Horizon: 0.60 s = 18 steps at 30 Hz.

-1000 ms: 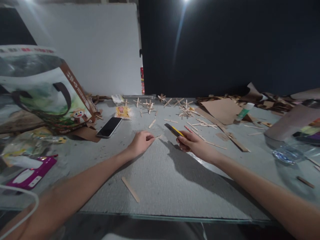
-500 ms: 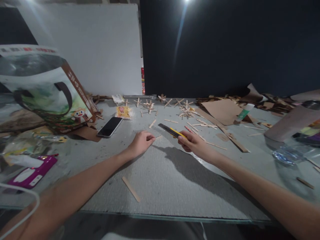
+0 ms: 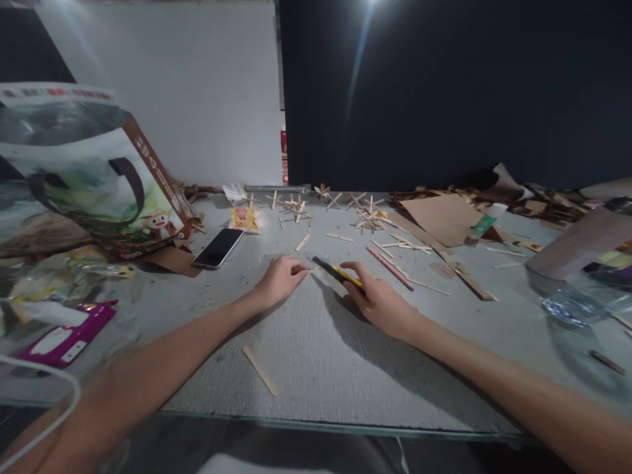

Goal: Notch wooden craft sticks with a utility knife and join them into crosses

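My left hand point(image 3: 282, 283) rests on the table with thumb and fingers pinched on a small wooden stick point(image 3: 315, 268), whose free end pokes out to the right. My right hand point(image 3: 378, 296) grips a black and yellow utility knife point(image 3: 340, 272). Its blade points up and to the left, and the tip is at the stick's end; whether it touches I cannot tell. A red patterned stick point(image 3: 390, 268) lies just beyond my right hand. Nearer the front edge is a flat popsicle stick point(image 3: 259, 370).
Several crossed wooden sticks point(image 3: 296, 208) lie at the back. A phone point(image 3: 218, 248), a large printed bag point(image 3: 93, 191) and a purple device point(image 3: 69, 336) are on the left. Cardboard point(image 3: 437, 220), a glue stick point(image 3: 488, 221) and a clear plastic container point(image 3: 575, 306) are on the right.
My right hand has come down and slightly left, bringing the knife's tip to the small stick. The red patterned stick now shows fully. My left hand keeps its pinch in place.
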Tool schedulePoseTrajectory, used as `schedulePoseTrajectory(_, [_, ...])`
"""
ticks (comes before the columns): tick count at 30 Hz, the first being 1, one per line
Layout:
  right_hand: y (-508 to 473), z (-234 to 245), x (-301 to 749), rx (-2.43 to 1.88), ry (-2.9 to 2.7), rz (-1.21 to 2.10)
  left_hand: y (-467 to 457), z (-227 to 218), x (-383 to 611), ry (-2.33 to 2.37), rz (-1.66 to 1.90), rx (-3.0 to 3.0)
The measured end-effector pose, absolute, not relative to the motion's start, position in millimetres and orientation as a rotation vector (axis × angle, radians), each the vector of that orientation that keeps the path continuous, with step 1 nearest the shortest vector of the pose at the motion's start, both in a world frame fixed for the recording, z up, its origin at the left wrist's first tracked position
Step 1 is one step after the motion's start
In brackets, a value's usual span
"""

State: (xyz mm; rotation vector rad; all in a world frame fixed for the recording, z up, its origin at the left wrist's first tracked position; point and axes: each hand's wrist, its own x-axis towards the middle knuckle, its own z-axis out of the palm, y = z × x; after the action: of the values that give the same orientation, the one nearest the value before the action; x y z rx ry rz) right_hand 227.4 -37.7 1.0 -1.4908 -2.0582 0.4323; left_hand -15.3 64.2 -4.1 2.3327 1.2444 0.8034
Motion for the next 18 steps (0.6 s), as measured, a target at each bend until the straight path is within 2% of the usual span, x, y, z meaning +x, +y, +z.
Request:
schedulePoseTrajectory(5, [-48, 1, 218, -1.454, -2.178, 0.324, 65, -5, -15, 1.208, 0.819, 2.313])
schedulePoseTrajectory(18, [-53, 1, 213, -1.473, -2.253, 0.288, 65, -7, -15, 1.261, 0.801, 2.33])
